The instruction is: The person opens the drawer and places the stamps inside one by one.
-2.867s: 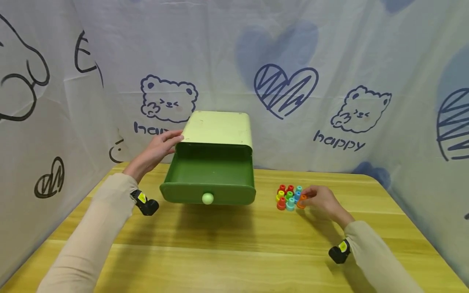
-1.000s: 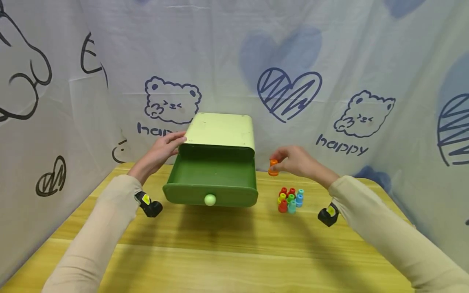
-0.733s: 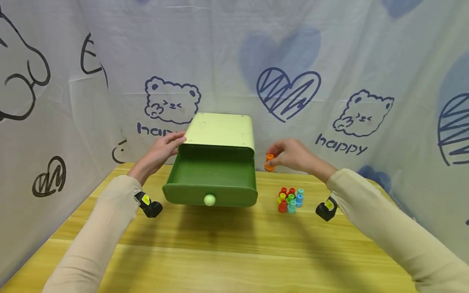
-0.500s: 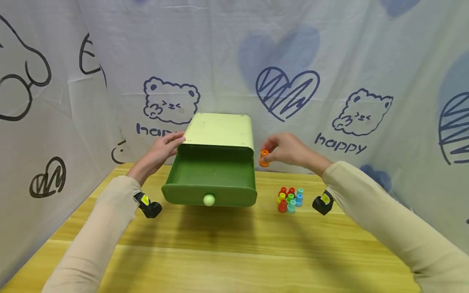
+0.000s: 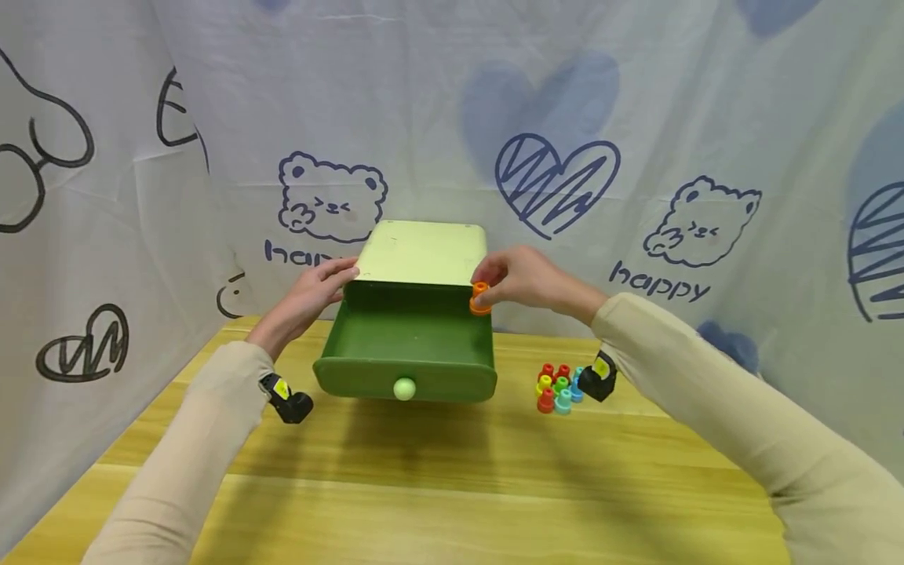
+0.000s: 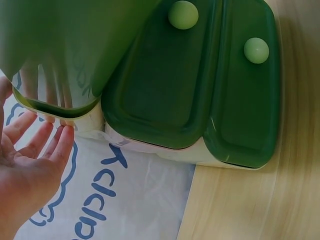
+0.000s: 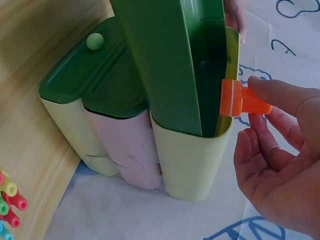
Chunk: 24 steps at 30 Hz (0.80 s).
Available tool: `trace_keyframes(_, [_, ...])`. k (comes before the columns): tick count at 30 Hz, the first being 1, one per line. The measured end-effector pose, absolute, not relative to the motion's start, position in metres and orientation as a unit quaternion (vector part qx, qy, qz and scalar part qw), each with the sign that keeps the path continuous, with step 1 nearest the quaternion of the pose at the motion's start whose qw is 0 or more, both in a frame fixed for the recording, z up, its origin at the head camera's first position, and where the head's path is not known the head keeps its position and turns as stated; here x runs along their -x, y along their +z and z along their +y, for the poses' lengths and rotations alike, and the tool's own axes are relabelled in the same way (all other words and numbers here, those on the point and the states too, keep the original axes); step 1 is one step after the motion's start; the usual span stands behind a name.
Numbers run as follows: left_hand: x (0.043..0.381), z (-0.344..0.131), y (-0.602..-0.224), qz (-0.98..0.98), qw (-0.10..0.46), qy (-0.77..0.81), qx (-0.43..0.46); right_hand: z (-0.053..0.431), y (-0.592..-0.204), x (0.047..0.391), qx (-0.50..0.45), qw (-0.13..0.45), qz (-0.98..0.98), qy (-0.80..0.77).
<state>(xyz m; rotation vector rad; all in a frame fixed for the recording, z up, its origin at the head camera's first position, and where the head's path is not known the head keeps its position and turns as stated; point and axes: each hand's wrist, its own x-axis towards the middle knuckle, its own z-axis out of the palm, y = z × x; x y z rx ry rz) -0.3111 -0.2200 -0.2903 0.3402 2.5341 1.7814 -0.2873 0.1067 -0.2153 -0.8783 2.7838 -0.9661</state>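
Head view: a right hand (image 5: 523,276) pinches an orange stepped plastic peg (image 5: 480,309) at the right edge of an open green plastic drawer (image 5: 452,380), where clipping could jar it loose, while a left hand (image 5: 305,295), fingers relaxed, touches the boxy pale-yellow cabinet (image 5: 424,253).

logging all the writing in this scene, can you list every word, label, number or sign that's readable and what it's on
"happy": cloth backdrop, below the right bear drawing
"hap": cloth backdrop, below the left bear drawing, cut off by the left hand
"ppy": cloth backdrop in the left wrist view, sideways
Yellow patches on the wrist cameras: any print too small to read
Green drawer, orange peg: no lettering visible
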Motion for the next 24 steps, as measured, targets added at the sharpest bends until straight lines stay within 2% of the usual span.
trace_keyframes(17, [0.307, -0.221, -0.289, 0.811, 0.021, 0.573, -0.113, 0.076, -0.235, 0.281, 0.329, 0.127, 0.876, -0.329])
trace_keyframes(24, [0.306, -0.221, -0.291, 0.810, 0.011, 0.574, -0.118, 0.063, -0.243, 0.279, 0.340, 0.125, 0.876, -0.319])
